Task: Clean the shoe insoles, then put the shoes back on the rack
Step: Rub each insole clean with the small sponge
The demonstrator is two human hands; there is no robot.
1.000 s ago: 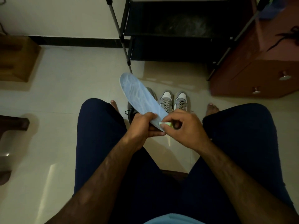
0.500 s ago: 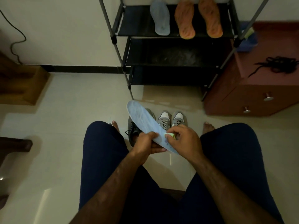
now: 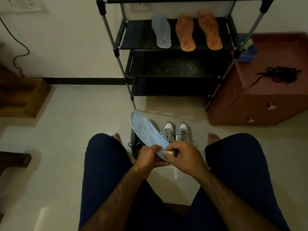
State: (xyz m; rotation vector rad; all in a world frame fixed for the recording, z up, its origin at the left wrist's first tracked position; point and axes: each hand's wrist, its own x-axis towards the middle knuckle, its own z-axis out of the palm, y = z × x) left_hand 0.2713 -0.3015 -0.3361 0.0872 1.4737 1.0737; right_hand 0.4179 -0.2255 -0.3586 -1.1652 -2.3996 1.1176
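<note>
A seated person's left hand [image 3: 148, 158] gripped a pale blue insole [image 3: 146, 133] by its heel, steadying it above the shoes [image 3: 175, 131] while the right hand [image 3: 185, 157] pinched a small green-white wipe [image 3: 168, 153] against it.

There is one view only, from a wide-angle camera on the person's head, looking forward and steeply down past the thighs to the floor [image 3: 63, 147]. The left hand [image 3: 146, 158] and right hand [image 3: 184, 156] sit near the lens, just below the middle of the frame, with the forearms running out at the bottom edge. Farther off, at the top, the shoe rack [image 3: 166, 64] stands against the wall, seen from above and in front. The wide lens bends straight lines near the edges. No second view shares the scene.
</note>
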